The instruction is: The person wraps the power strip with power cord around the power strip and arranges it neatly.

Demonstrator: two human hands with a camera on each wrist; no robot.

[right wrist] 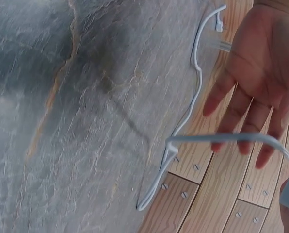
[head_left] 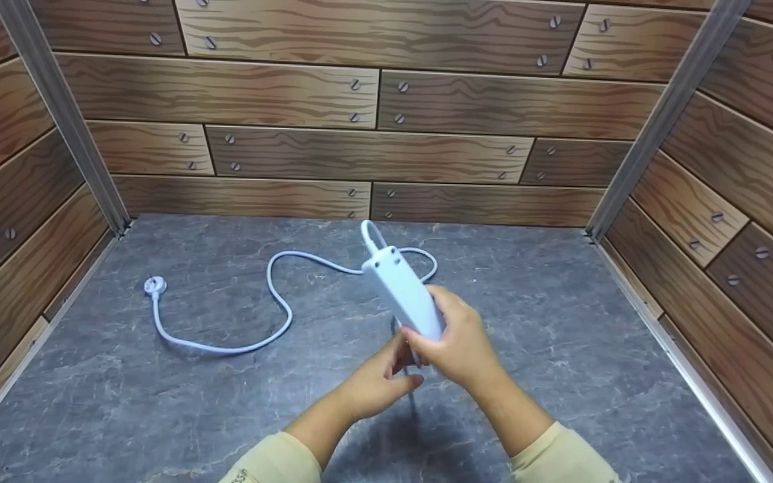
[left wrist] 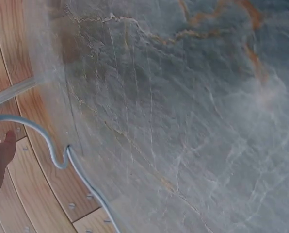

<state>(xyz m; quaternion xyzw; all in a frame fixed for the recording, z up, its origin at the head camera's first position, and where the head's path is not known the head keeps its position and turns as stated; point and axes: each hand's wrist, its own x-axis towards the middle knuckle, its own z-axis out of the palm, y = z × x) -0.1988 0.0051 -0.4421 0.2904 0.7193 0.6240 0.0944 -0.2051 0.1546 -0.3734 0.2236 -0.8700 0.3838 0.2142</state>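
Observation:
My right hand (head_left: 464,335) grips the near end of a white power strip (head_left: 400,292), thumb on one side and fingers on the other, its far end tilted up above the table. From that far end a white cord (head_left: 279,305) bends over and runs across the table to a round plug (head_left: 155,286) at the left. Below the strip is my left hand (head_left: 376,382), thumb apart from the fingers. The right wrist view shows its palm (right wrist: 263,63) with fingers extended, and a stretch of cord (right wrist: 222,138) passing across the fingertips.
The grey marbled tabletop (head_left: 225,409) lies under everything. A wood-plank patterned wall (head_left: 292,100) stands at the back, with similar walls on the left and right. Metal posts (head_left: 655,114) mark the back corners, and a metal strip (head_left: 695,389) edges the right side.

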